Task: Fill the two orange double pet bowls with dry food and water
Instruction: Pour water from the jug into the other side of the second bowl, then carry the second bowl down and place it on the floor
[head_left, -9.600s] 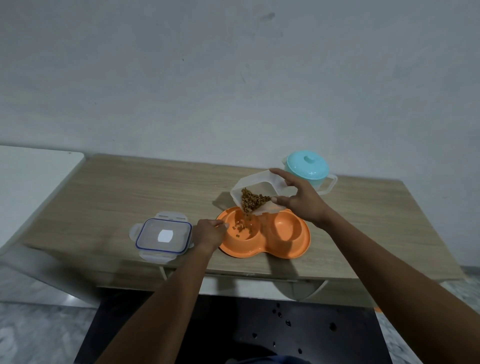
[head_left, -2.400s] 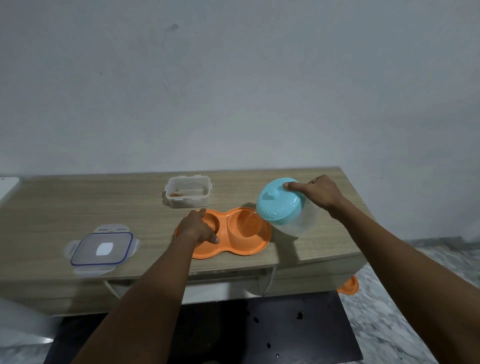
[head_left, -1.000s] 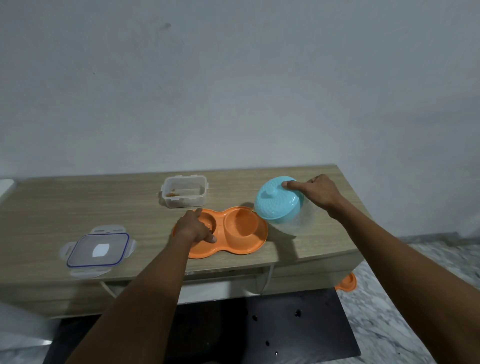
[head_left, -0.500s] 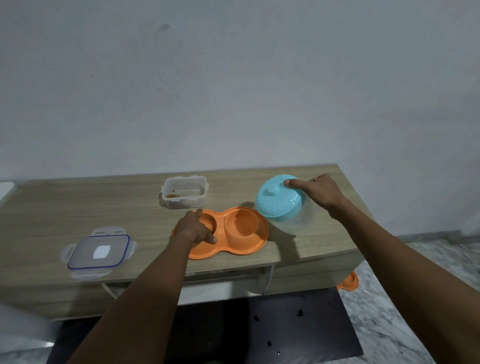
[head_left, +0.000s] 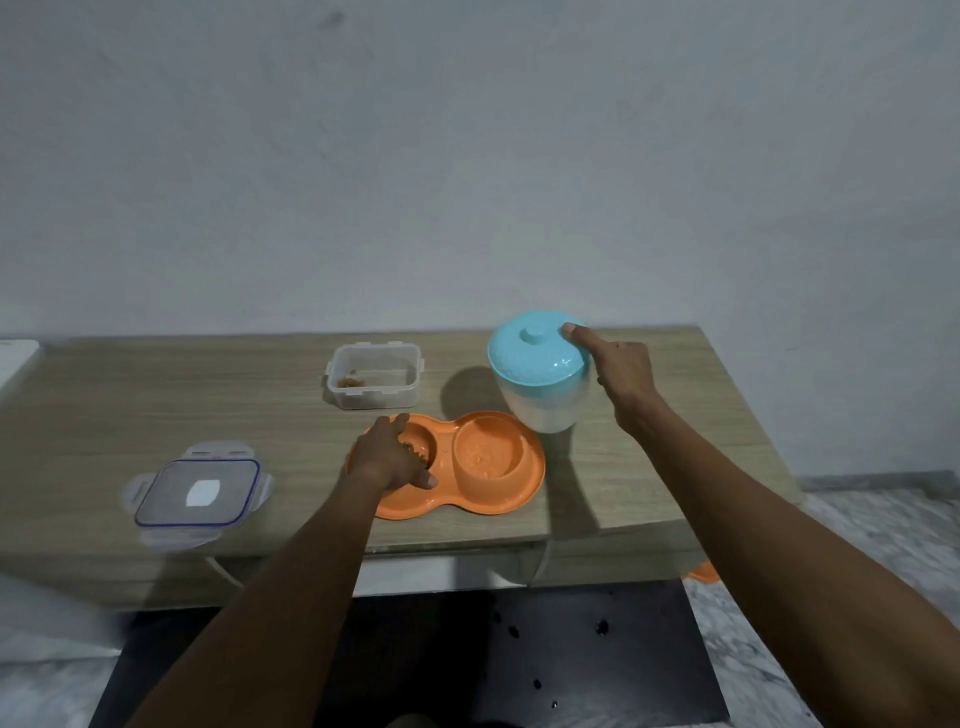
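Orange double bowl (head_left: 485, 462) is gripped by the left hand (head_left: 389, 460), while the right hand (head_left: 623, 374) grips the turquoise-lidded jug (head_left: 540, 382).

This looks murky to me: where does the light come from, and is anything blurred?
Head view: dim light; the jug throws a shadow leftward onto the table, so light likely comes from the right. The container lid at left looks smeared; the orange bowl is sharp.

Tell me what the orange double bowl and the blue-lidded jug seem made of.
Orange double bowl: probably moulded plastic, smooth, slight sheen, one rounded piece. Blue-lidded jug: also plastic by its look; opaque light-blue lid, textured, over a translucent cloudy body.
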